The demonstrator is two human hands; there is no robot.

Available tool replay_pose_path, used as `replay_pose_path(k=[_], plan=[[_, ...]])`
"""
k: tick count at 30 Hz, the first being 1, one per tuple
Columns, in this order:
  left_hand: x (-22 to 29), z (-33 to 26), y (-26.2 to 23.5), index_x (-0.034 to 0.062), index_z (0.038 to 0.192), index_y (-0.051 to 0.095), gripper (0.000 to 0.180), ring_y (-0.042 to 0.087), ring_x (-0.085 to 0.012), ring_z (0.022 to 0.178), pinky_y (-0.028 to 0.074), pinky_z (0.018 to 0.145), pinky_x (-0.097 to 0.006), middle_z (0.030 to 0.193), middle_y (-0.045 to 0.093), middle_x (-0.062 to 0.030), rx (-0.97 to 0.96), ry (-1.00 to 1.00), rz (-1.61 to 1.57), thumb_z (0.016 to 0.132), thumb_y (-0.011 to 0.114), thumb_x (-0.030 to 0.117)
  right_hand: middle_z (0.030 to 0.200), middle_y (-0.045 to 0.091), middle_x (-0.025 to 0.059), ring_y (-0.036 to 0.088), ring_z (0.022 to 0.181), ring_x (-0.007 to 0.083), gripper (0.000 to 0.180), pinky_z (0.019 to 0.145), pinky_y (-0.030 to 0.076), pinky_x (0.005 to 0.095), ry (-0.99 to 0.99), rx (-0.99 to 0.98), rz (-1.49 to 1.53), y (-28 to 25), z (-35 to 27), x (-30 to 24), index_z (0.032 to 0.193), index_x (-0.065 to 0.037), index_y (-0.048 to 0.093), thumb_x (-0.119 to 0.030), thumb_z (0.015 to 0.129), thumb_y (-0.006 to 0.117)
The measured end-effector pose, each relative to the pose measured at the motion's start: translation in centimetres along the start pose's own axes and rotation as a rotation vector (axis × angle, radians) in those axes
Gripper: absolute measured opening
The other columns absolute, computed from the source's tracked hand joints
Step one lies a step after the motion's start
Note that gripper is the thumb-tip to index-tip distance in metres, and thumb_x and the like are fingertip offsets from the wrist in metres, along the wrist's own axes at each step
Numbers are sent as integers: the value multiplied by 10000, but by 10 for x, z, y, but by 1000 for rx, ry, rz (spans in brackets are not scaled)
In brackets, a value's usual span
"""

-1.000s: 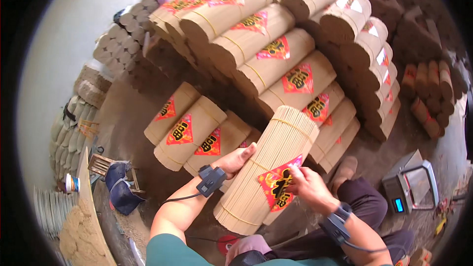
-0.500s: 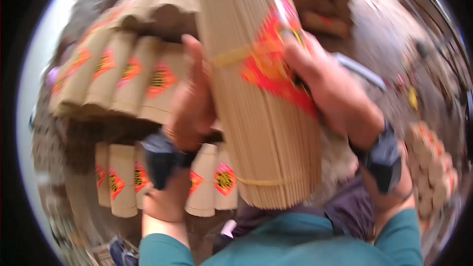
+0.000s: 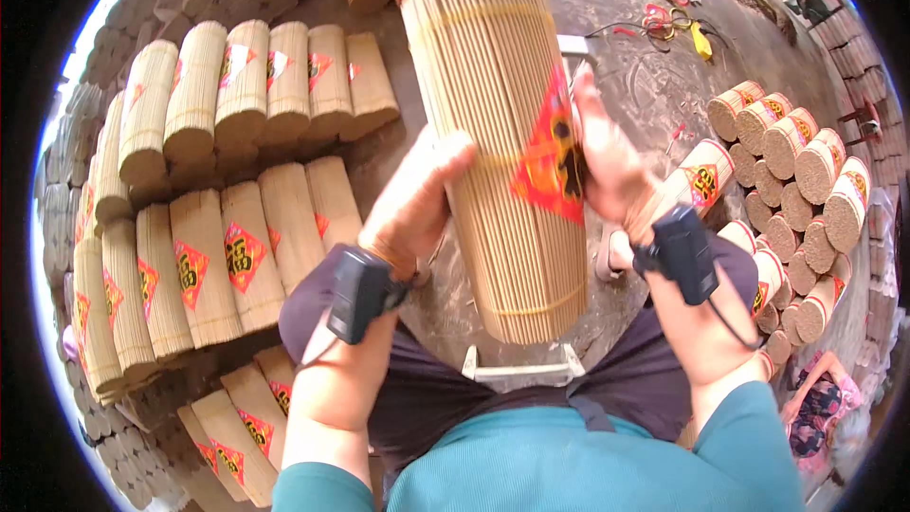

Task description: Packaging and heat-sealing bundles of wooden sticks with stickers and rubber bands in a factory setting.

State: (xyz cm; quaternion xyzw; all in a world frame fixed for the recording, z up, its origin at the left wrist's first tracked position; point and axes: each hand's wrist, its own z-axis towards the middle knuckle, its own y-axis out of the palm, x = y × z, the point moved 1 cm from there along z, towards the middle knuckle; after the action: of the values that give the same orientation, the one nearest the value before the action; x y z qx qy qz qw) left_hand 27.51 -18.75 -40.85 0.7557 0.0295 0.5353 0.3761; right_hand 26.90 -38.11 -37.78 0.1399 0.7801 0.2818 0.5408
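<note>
Between my two hands is a thick round bundle of thin sticks [image 3: 502,171], tied with yellow bands. It stands over my lap with its top tilted slightly to the left. A red diamond paper label [image 3: 550,156] with dark and gold print wraps its right side. My left hand [image 3: 417,190] grips the bundle's left side, its thumb on the front and its other fingers hidden behind. On the right side, my right hand [image 3: 611,152] is against the bundle beside the label, thumb pointing up. Its other fingers are mostly hidden. A dark device is strapped to each wrist.
Labelled stick bundles [image 3: 242,251] lie in stepped rows on the left. More are stacked at the right [image 3: 796,190], ends showing. A white metal frame [image 3: 521,370] is between my legs. Cables and a yellow object [image 3: 700,41] lie on the floor. A person [image 3: 823,408] is at lower right.
The view has shifted and sharpened. My right thumb has moved off the label to the bundle's side. The label now sits further round to the right. Both hands still hold the bundle.
</note>
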Motion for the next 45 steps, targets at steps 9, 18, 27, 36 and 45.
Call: replay_pose_path(k=[9,18,27,36,45], plan=[[-106,31,-5,69,1489,20,1414,247,-244,1377,218,1137,-399,1483,258,-119,-65,-82,344,463,956,332,1346,518,48,459,1224,188,741,1043,338,350,32,358,65,-113,-14,61,1369,-88,452,-657,946,237],[-191,34,-27,45,1465,25,1311,304,-251,1358,249,1135,-361,1457,304,-147,-175,-58,840,523,927,171,1278,564,99,549,1139,216,682,1005,414,343,-30,107,251,-196,-19,109,1331,-28,462,-584,971,304],[-228,33,-52,7,1468,69,1235,342,-308,1350,283,1118,-365,1458,320,-190,-111,43,1062,580,905,207,1144,635,99,605,1032,165,641,944,455,305,64,218,223,-225,-14,149,1254,21,527,-525,993,314],[-195,36,-37,-21,1450,108,1201,398,-315,1311,331,1090,-361,1419,377,-206,-166,3,1024,576,904,189,1246,586,134,549,1141,177,670,1008,398,308,51,254,214,-224,-13,149,1287,28,510,-543,979,343],[-102,62,46,69,1385,417,670,348,-351,1345,304,1090,-439,1413,415,-180,-210,411,1615,800,719,196,1461,399,149,325,1384,252,829,1124,160,441,-16,934,183,-248,-52,117,1397,-38,405,-695,906,283]])
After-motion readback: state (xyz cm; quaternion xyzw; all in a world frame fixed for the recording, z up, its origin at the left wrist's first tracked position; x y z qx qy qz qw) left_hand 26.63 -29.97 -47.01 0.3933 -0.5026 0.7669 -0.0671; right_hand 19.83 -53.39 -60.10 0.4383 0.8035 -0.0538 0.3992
